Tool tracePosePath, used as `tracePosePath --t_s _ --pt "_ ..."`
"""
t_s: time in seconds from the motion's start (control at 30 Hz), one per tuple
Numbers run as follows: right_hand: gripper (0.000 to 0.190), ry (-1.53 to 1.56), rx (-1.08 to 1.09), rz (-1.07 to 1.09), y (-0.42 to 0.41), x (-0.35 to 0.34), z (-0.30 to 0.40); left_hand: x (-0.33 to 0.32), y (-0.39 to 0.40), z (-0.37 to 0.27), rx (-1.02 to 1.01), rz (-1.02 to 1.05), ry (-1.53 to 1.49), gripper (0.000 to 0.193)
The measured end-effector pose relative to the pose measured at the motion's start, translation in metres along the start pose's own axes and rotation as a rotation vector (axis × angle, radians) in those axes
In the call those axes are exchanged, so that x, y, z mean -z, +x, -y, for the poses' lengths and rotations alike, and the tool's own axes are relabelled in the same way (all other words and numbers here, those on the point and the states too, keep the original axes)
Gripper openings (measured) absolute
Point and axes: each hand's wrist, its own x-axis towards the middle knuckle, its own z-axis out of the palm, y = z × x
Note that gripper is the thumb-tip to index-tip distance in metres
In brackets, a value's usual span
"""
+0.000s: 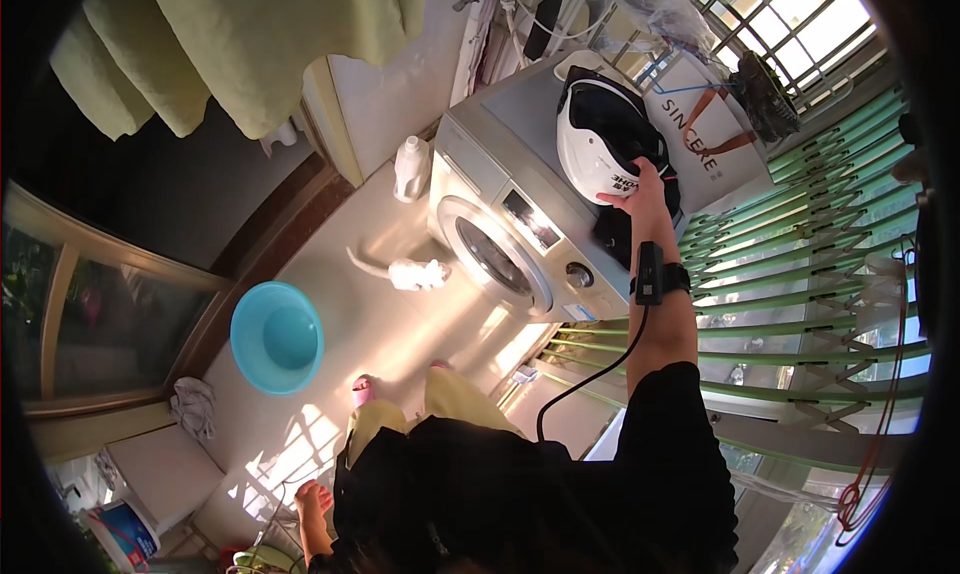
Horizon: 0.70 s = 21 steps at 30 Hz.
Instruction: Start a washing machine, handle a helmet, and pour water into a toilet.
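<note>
A white helmet (592, 150) with a dark inside lies on top of a grey front-loading washing machine (480, 154). My right hand (639, 191) grips the helmet's near edge, fingers spread over its white shell. Strapped to that forearm is a small black device (649, 274) with a cable running back to my body. Down at my other side, my left hand (315, 497) hangs with loosely bent fingers and holds nothing. Dark fabric (615, 233) lies on the machine under and beside the helmet.
A small white cat (416, 274) is on the floor before the machine's round door. Nearby are a blue basin (277, 338) and a white plastic bottle (412, 169). A paper bag (694, 124) stands behind the helmet. Green folding lattice (787, 289) lines the right side.
</note>
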Motion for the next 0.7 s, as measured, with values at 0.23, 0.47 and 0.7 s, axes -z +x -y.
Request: tracePosePath --t_s 0.23,0.47,0.7 --pt "0.049 -0.183 0.134 0.042 0.025 0.020 0.032 -0.015 -0.012 -0.036 -0.086 -0.003 0.013 0.033" --pt "0.049 -0.223 0.155 -0.042 0.018 0.000 0.022 -0.003 -0.002 -0.014 -0.043 -0.013 0.055 0.033" --pt "0.044 -0.152 0.048 0.112 0.004 -0.001 0.009 0.007 0.002 -0.007 -0.052 -0.010 0.033 0.031"
